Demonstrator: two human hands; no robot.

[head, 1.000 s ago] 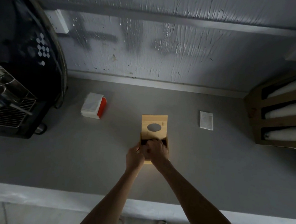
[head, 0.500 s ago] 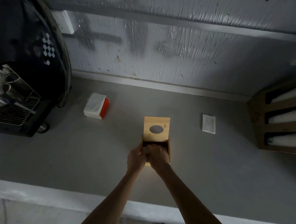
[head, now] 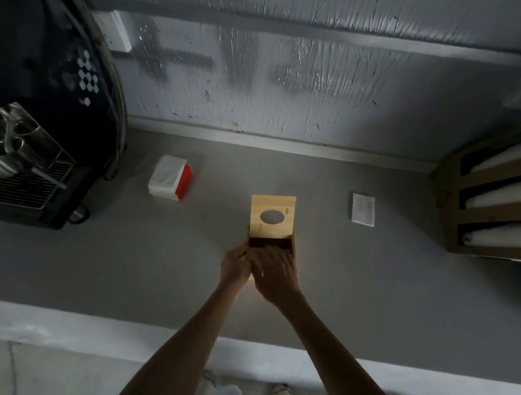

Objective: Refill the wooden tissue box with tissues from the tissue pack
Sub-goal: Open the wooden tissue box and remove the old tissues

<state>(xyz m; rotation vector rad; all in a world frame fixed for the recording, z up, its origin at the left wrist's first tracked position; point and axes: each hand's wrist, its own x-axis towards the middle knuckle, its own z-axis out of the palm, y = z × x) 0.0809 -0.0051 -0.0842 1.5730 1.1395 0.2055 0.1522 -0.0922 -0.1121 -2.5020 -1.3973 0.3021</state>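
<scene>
The wooden tissue box [head: 292,249] stands mid-counter with its lid [head: 272,216], which has an oval hole, slid back toward the wall, so the dark inside shows. My left hand [head: 235,266] grips the box's near left side. My right hand [head: 274,272] lies over the near part of the box with its fingers at the opening; what is under them is hidden. The tissue pack [head: 170,177], white with a red end, lies on the counter to the left, apart from both hands.
A black coffee machine [head: 40,114] with a metal drip grate fills the left. A small white packet [head: 363,209] lies right of the box. A cardboard holder with white rolls [head: 492,210] sits at the far right. The grey counter [head: 125,265] ends at a pale front edge.
The lid has slid a little farther from me, widening the opening. My right hand has spread over the near part of the box. My left hand stays at the box's side.
</scene>
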